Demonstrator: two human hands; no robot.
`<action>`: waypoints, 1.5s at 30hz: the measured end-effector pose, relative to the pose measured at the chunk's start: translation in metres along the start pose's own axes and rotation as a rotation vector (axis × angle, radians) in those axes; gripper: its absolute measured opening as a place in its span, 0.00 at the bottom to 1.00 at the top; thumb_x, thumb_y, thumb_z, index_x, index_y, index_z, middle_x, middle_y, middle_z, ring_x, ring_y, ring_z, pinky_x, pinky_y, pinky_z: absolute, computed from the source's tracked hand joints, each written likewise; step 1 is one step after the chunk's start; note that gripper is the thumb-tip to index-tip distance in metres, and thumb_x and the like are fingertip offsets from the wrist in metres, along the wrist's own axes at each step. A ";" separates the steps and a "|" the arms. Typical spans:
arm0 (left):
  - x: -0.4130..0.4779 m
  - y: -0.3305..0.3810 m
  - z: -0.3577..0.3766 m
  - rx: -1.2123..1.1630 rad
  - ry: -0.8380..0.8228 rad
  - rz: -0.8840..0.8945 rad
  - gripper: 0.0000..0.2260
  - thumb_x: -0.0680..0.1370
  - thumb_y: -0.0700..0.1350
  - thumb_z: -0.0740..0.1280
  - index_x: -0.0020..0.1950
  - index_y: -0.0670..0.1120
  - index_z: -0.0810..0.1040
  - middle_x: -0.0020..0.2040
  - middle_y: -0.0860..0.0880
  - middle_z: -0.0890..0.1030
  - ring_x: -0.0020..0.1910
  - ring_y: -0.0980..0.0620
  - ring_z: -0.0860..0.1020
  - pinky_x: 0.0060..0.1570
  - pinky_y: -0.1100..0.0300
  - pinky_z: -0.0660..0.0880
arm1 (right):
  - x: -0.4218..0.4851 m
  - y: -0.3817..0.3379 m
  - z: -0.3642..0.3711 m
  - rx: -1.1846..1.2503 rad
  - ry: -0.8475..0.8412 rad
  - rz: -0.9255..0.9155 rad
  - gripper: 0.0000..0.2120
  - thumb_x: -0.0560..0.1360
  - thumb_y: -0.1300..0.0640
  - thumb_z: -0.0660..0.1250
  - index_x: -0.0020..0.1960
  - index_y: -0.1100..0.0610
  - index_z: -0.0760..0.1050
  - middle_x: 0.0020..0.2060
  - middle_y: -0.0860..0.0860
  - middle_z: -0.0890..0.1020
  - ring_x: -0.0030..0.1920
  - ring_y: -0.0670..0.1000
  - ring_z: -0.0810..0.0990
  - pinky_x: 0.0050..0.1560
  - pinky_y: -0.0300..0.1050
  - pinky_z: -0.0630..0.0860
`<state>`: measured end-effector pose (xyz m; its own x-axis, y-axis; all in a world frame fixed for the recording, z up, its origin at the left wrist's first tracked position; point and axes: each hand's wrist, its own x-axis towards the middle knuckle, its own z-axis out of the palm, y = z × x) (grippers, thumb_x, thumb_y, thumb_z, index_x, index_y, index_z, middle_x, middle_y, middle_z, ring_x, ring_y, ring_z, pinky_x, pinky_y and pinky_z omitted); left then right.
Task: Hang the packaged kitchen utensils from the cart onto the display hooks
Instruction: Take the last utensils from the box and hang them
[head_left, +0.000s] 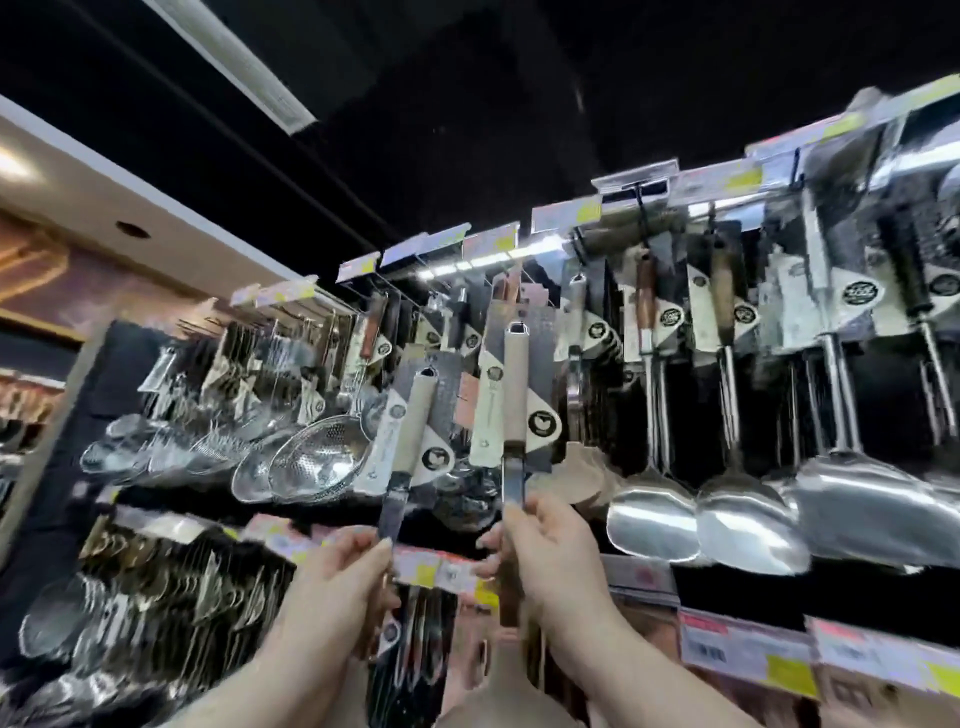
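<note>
I hold up two packaged utensils with beige handles and card sleeves, heads pointing down. My left hand (340, 577) grips the metal shaft of the left utensil (413, 431), which tilts to the right. My right hand (545, 556) grips the shaft of the right utensil (515, 395), held upright, its hang hole just below the top row of display hooks (519, 270). Both handle tops are close to the hanging stock. The cart is out of view.
Hooks to the right carry steel turners and spatulas (737, 514). Strainers and skimmers (317, 462) hang at left. A lower row of utensils (156, 597) hangs beneath price tags (441, 569). More price labels (748, 649) line the lower right shelf edge.
</note>
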<state>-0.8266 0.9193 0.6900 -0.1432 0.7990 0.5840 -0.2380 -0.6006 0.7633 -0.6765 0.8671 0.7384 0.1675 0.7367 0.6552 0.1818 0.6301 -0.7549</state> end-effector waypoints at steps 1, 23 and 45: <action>0.016 0.002 0.003 -0.027 -0.032 0.014 0.06 0.77 0.37 0.62 0.41 0.43 0.74 0.23 0.46 0.72 0.15 0.57 0.68 0.14 0.70 0.62 | 0.014 -0.008 0.000 -0.014 0.023 -0.022 0.11 0.80 0.63 0.56 0.39 0.58 0.68 0.28 0.52 0.76 0.20 0.46 0.77 0.26 0.40 0.74; 0.201 0.021 0.054 -0.130 -0.364 0.065 0.07 0.78 0.41 0.61 0.41 0.43 0.74 0.29 0.44 0.73 0.24 0.51 0.68 0.22 0.65 0.65 | 0.188 -0.066 0.013 -0.371 0.421 -0.150 0.11 0.79 0.63 0.54 0.57 0.63 0.72 0.32 0.54 0.78 0.23 0.47 0.78 0.23 0.36 0.74; 0.222 0.005 0.082 -0.135 -0.350 0.180 0.09 0.78 0.41 0.63 0.37 0.45 0.74 0.33 0.48 0.76 0.22 0.57 0.74 0.27 0.60 0.68 | 0.209 -0.056 0.005 -0.305 0.424 -0.196 0.11 0.80 0.62 0.55 0.60 0.64 0.70 0.30 0.54 0.77 0.23 0.47 0.78 0.26 0.40 0.75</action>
<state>-0.7810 1.0916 0.8463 0.1358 0.6091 0.7814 -0.3658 -0.7022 0.6109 -0.6564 0.9874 0.9175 0.4662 0.4100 0.7839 0.5106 0.5989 -0.6169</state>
